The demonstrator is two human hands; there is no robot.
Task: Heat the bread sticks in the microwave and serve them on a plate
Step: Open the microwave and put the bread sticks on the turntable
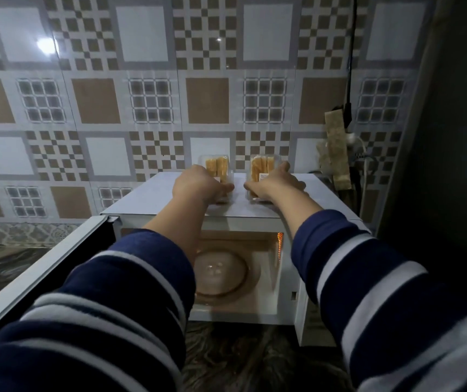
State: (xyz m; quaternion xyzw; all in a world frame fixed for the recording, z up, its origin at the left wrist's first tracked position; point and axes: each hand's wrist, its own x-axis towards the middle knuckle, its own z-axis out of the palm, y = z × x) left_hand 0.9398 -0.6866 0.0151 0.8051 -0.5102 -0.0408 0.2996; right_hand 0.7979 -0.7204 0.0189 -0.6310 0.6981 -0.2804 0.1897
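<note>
Striped sleeves (pixel 113 321) reach up; hands grip two bread-stick packs (left (pixel 198 183), right (pixel 276 182)) atop microwave (pixel 153 193).

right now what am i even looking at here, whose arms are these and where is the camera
There is only one picture, taken by a wide-angle camera worn on a person's head, looking forward and down. No robot is involved: the two arms in striped navy sleeves belong to the wearer.

Both arms reach onto the top of a white microwave, whose door hangs open to the left, showing the lit inside and the bare glass turntable.

On top of the microwave lie two clear plastic packs of bread sticks. The left hand grips the left pack, and the right hand grips the right pack.

Behind is a patterned tiled wall, with a dark cable hanging at the right. No serving plate is visible.
</note>
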